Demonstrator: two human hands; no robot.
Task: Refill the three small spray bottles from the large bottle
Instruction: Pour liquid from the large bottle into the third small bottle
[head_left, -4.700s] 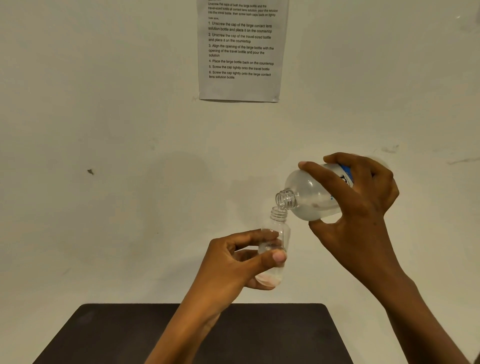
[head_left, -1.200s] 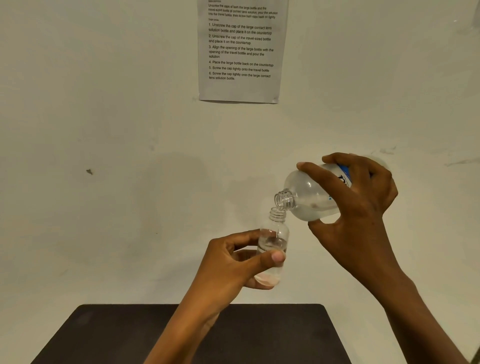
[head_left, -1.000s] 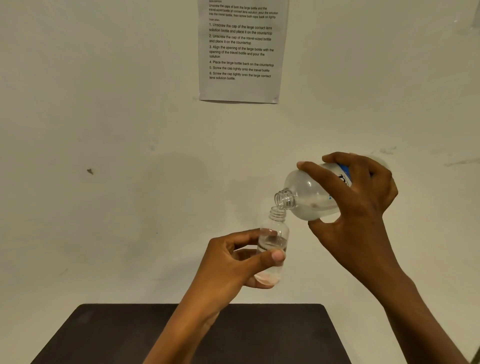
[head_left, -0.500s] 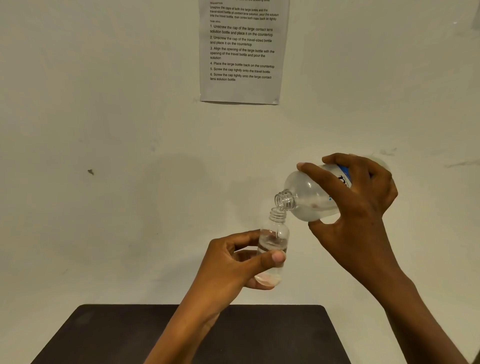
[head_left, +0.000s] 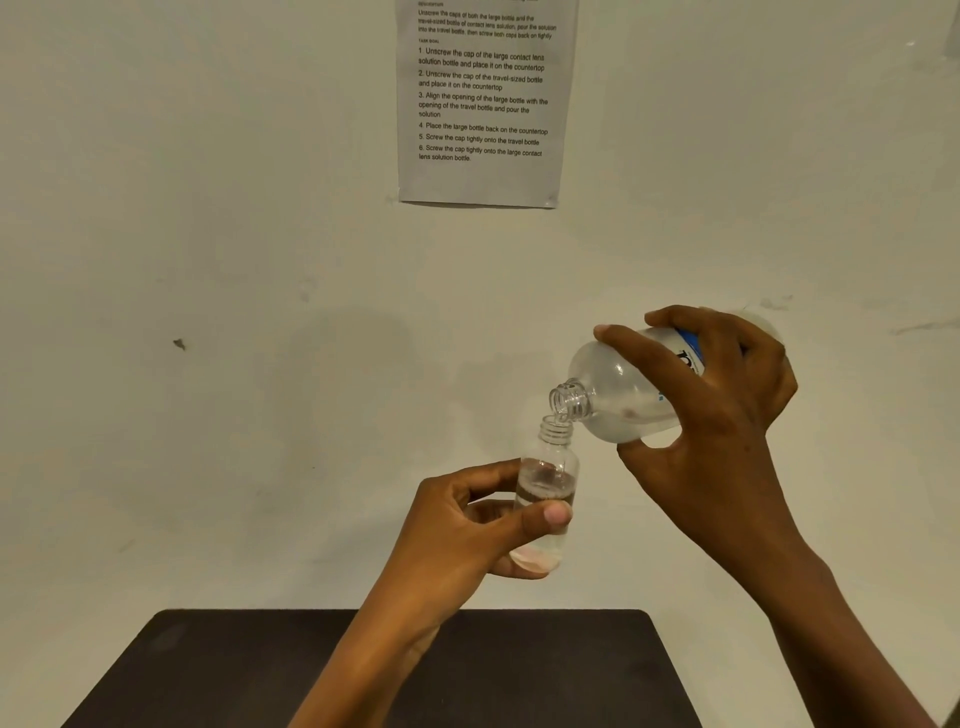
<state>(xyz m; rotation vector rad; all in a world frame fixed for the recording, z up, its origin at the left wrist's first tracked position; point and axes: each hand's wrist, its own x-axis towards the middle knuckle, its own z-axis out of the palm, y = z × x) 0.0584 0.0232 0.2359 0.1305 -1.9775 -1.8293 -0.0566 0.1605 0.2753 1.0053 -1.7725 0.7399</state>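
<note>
My left hand (head_left: 467, 525) grips a small clear bottle (head_left: 548, 480), uncapped and held upright in mid-air. Clear liquid fills it to just below the shoulder. My right hand (head_left: 722, 415) holds the large clear bottle (head_left: 618, 395) with a blue label, tipped down to the left. Its open neck sits right over the small bottle's mouth, and liquid runs from one into the other. No other small bottles or caps are in view.
A dark table (head_left: 519, 670) lies below my hands, its far edge against a pale wall. A printed instruction sheet (head_left: 483, 98) hangs on the wall above.
The liquid in the small bottle has risen from about mid-height to near the shoulder. Both hands and both bottles have stayed almost where they were.
</note>
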